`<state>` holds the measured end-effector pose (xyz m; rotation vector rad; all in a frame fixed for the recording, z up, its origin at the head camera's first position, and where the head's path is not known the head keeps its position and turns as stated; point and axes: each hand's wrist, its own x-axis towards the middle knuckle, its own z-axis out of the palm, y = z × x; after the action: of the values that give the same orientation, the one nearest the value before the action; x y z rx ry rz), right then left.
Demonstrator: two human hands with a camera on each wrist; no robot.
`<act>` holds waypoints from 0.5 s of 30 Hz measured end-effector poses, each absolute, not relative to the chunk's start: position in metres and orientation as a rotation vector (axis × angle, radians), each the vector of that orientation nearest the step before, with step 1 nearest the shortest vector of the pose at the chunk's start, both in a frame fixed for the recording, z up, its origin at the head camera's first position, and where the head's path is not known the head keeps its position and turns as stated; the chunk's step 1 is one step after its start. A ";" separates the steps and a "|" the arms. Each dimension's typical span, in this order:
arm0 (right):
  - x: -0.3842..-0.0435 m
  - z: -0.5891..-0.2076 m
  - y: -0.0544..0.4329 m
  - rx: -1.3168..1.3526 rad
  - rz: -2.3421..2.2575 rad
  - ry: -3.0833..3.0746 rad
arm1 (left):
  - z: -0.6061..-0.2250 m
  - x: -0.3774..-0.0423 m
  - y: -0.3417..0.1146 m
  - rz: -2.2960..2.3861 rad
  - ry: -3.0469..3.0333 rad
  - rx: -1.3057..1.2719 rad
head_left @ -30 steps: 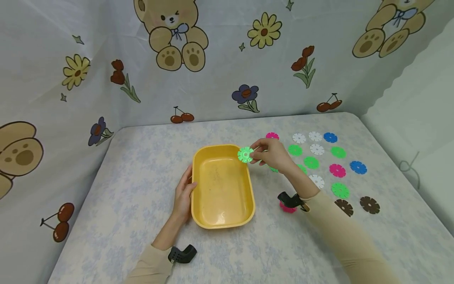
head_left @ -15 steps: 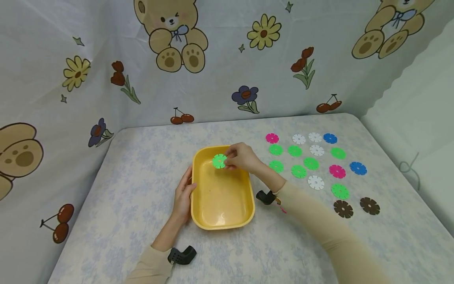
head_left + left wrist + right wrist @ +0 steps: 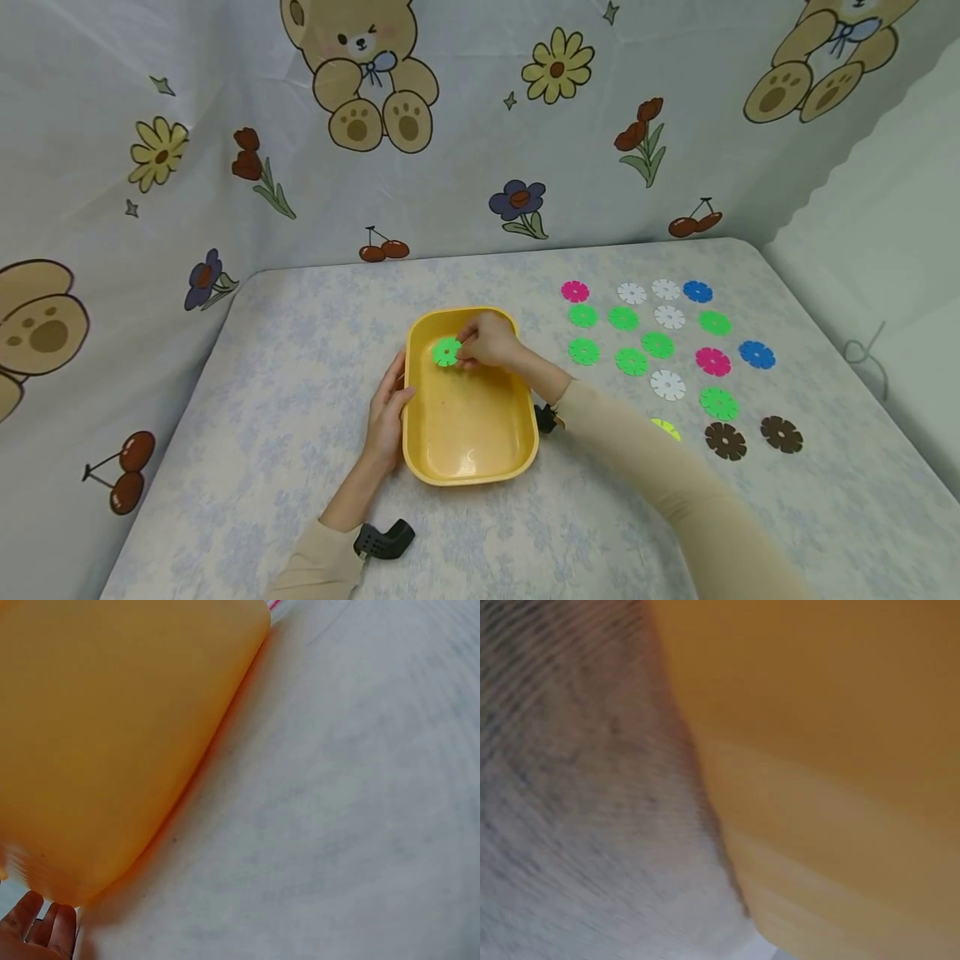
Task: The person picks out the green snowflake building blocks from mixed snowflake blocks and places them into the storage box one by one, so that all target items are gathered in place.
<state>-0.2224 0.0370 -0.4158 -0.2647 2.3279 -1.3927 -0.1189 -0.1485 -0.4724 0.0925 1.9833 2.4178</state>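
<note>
A yellow plastic tray (image 3: 468,433) sits on the table in the head view. My left hand (image 3: 386,417) grips its left rim, thumb over the edge and fingers along the outer wall. Those fingertips (image 3: 64,922) also show in the left wrist view, beside the tray's side (image 3: 120,735). My right hand (image 3: 489,340) is over the upper part of the tray, pinching a green notched disc (image 3: 446,352) by its right edge. The tray's outer wall (image 3: 840,750) fills much of the blurred right wrist view, where the hand and disc are hidden.
Several notched discs lie flat on the right of the table: green (image 3: 657,345), white (image 3: 668,385), pink (image 3: 713,362), blue (image 3: 757,354) and brown (image 3: 726,441). A yellow disc (image 3: 666,428) is partly covered by the right sleeve (image 3: 637,450). A patterned curtain (image 3: 450,192) hangs behind.
My right hand has carried the green disc leftward from the tray's right rim, into the space over its upper left part, and slightly down. The left hand stays on the rim.
</note>
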 end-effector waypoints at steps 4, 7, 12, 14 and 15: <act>-0.223 -0.420 0.033 -0.239 -1.373 2.334 | -0.471 -0.118 -0.149 2.409 1.980 0.108; -0.222 -0.420 0.031 -0.220 -1.379 2.329 | -0.470 -0.118 -0.149 2.402 1.979 0.109; -0.222 -0.420 0.029 -0.194 -1.408 2.317 | -0.469 -0.117 -0.148 2.403 1.981 0.098; -0.222 -0.421 0.028 -0.194 -1.402 2.324 | -0.469 -0.116 -0.148 2.402 1.984 0.105; -0.222 -0.422 0.028 -0.194 -1.404 2.321 | -0.469 -0.116 -0.148 2.402 1.984 0.106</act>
<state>-0.2220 0.0277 -0.4217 -0.1935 2.3208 -1.4036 -0.1162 -0.1480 -0.4690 0.1058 1.9835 2.4021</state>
